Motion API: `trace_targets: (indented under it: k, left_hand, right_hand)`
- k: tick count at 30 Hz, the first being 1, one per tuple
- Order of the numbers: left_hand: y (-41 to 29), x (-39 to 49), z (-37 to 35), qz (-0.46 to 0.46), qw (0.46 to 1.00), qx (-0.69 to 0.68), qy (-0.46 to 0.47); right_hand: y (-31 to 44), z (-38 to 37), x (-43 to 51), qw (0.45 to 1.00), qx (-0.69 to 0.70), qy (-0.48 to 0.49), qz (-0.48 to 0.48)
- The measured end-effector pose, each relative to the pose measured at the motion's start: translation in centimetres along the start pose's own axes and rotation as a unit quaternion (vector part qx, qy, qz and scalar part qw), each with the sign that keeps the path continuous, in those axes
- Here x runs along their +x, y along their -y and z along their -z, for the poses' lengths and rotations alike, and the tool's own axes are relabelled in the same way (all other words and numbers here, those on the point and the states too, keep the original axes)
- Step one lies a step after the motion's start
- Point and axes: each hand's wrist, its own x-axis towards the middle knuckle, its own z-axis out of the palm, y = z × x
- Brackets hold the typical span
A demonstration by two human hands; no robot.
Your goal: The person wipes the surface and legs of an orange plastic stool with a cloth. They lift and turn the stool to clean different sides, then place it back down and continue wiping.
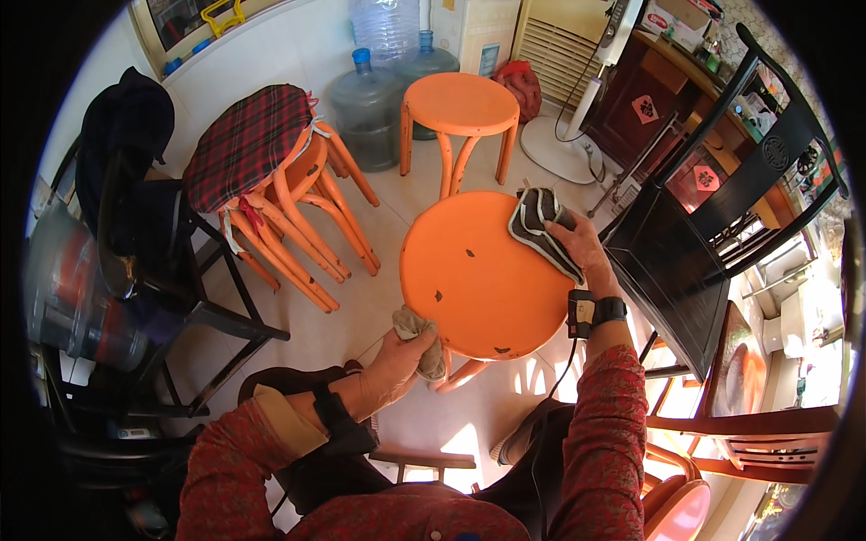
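An orange round stool [487,284] with several chipped spots on its seat stands in front of me. My right hand [580,247] grips a dark cloth with light edging [538,223], which lies against the far right part of the seat. Crumpled in my left hand [399,358] is a greyish-beige cloth [426,345], held at the near left edge of the same stool; whether it touches the rim I cannot tell.
A second orange stool [462,101] stands beyond, near large plastic water bottles [369,101]. Stacked orange stools with a plaid cushion [250,142] are at left, beside a black chair [237,324]. Another black chair [676,270] is close on the right.
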Motion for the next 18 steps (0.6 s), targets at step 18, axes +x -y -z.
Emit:
trace_targets:
  k: [18]
  left_hand:
    - [0.2, 0.7, -0.1, -0.035, 0.999, -0.036, -0.015]
  right_hand:
    - [6.4, -12.1, -12.5, 0.841, -0.477, 0.005, 0.255]
